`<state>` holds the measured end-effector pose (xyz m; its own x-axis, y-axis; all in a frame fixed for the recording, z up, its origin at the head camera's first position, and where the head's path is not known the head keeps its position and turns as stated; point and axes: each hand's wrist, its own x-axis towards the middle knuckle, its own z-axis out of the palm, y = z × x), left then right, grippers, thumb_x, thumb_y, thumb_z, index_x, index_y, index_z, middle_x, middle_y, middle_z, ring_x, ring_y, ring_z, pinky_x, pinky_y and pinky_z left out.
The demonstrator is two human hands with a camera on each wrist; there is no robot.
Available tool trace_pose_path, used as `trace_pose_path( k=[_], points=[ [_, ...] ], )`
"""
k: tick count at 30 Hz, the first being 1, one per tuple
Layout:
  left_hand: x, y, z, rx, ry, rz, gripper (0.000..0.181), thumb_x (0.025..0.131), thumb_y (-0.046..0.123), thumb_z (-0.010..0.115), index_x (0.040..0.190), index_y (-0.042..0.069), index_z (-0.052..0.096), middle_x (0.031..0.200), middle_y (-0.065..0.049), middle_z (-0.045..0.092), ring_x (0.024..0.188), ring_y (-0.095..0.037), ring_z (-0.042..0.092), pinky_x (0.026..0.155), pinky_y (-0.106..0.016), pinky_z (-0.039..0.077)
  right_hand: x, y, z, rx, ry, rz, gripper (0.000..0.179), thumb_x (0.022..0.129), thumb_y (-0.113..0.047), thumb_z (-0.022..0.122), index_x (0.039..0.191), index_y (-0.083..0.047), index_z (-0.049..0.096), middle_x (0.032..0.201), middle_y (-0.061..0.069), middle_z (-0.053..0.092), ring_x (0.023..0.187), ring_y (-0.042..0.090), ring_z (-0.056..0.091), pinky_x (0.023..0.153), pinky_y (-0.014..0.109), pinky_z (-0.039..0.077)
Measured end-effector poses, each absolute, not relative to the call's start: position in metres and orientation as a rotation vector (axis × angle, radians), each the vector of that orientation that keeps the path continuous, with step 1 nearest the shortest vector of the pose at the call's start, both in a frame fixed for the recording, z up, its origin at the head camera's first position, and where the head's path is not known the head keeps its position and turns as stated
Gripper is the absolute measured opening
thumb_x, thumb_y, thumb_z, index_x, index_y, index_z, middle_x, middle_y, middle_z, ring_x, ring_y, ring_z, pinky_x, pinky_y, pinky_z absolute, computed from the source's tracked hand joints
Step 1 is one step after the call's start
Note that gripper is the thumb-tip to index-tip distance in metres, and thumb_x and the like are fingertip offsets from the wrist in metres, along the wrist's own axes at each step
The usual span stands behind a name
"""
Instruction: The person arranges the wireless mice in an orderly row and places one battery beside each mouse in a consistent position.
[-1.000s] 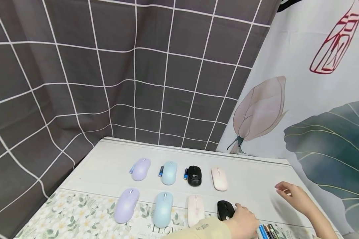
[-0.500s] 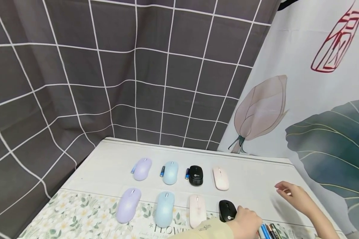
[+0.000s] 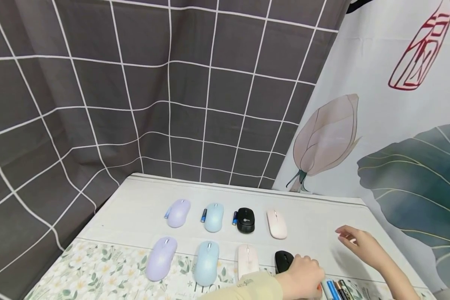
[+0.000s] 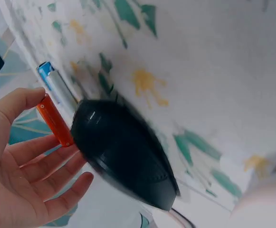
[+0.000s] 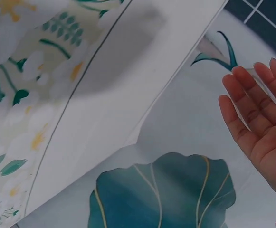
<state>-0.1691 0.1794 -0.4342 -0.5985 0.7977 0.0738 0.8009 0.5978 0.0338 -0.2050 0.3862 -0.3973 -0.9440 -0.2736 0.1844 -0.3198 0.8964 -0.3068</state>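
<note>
My left hand (image 3: 303, 277), in a pale yellow sleeve, pinches an orange AA-size battery (image 4: 55, 120) between thumb and fingers. Right beside the battery is a black mouse (image 3: 283, 261), partly covered by that hand in the head view; the left wrist view shows its dark, curved body (image 4: 123, 152). A row of batteries (image 3: 334, 290) in white, blue and brown lies just right of the left hand. Above the right part of the table hovers my right hand (image 3: 363, 248), holding nothing, its fingers loosely bent.
On the table (image 3: 307, 210), a back row has purple (image 3: 178, 213), light blue (image 3: 214, 218), black (image 3: 245, 221) and pink (image 3: 276, 224) mice, the first three with batteries alongside. The front row has purple (image 3: 161, 259), light blue (image 3: 206, 263) and pink (image 3: 248, 260) mice. Curtains hang behind.
My left hand has shifted slightly left, over more of the black mouse, and the orange battery now shows in it. My right hand has drifted a little left.
</note>
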Motion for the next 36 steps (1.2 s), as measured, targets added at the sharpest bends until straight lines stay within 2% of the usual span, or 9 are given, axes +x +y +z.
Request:
trace_pose_path(
  k=[10, 13, 18, 25, 31, 36],
  points=[
    [-0.176, 0.158, -0.418, -1.313, -2.832, -0.208, 0.019, 0.078, 0.044, 0.07, 0.072, 0.027, 0.064, 0.065, 0.015, 0.054, 0.06, 0.001, 0.044, 0.058, -0.015, 0.037, -0.202, 0.372, -0.393, 0.508, -2.956, 0.51, 0.016, 0.083, -0.005, 0.066, 0.099, -0.002, 0.065, 0.083, 0.0, 0.068, 0.07, 0.006, 0.061, 0.059, 0.026, 0.051],
    [-0.176, 0.151, -0.415, -1.29, -2.82, -0.212, 0.016, 0.078, 0.044, 0.069, 0.085, 0.029, 0.069, 0.071, 0.015, 0.057, 0.063, 0.001, 0.046, 0.058, -0.016, 0.037, -0.201, 0.369, -0.393, 0.52, -2.962, 0.506, 0.017, 0.083, -0.006, 0.066, 0.1, -0.002, 0.065, 0.084, -0.001, 0.069, 0.071, 0.005, 0.061, 0.059, 0.025, 0.051],
    [-0.179, 0.136, -0.411, -1.251, -2.76, -0.22, 0.026, 0.08, 0.042, 0.069, 0.104, 0.033, 0.071, 0.088, 0.016, 0.066, 0.073, 0.001, 0.053, 0.061, -0.016, 0.035, -0.201, 0.361, -0.393, 0.579, -2.955, 0.492, 0.015, 0.084, -0.008, 0.067, 0.099, -0.004, 0.066, 0.087, 0.001, 0.07, 0.073, 0.008, 0.063, 0.06, 0.027, 0.052],
    [-0.187, 0.109, -0.411, -1.14, -2.741, -0.266, 0.017, 0.08, 0.036, 0.071, 0.096, 0.031, 0.074, 0.089, 0.016, 0.07, 0.079, 0.0, 0.059, 0.062, -0.015, 0.037, -0.204, 0.347, -0.391, 0.611, -2.956, 0.477, 0.017, 0.084, -0.009, 0.067, 0.1, -0.003, 0.066, 0.091, 0.005, 0.07, 0.077, 0.017, 0.065, 0.064, 0.035, 0.055],
    [-0.198, 0.091, -0.411, -1.048, -2.832, -0.37, 0.018, 0.08, 0.037, 0.072, 0.097, 0.031, 0.074, 0.095, 0.016, 0.071, 0.085, -0.005, 0.062, 0.064, -0.017, 0.039, -0.204, 0.338, -0.393, 0.635, -2.944, 0.469, 0.017, 0.083, -0.008, 0.067, 0.1, -0.003, 0.066, 0.092, 0.005, 0.07, 0.078, 0.018, 0.064, 0.064, 0.034, 0.054],
    [-0.205, 0.073, -0.414, -0.974, -2.863, -0.402, 0.018, 0.079, 0.034, 0.074, 0.096, 0.028, 0.074, 0.094, 0.015, 0.071, 0.088, -0.007, 0.062, 0.069, -0.02, 0.045, -0.206, 0.325, -0.398, 0.672, -2.939, 0.437, 0.016, 0.082, -0.006, 0.068, 0.097, -0.003, 0.066, 0.09, 0.006, 0.07, 0.077, 0.019, 0.064, 0.066, 0.034, 0.055]
  ],
)
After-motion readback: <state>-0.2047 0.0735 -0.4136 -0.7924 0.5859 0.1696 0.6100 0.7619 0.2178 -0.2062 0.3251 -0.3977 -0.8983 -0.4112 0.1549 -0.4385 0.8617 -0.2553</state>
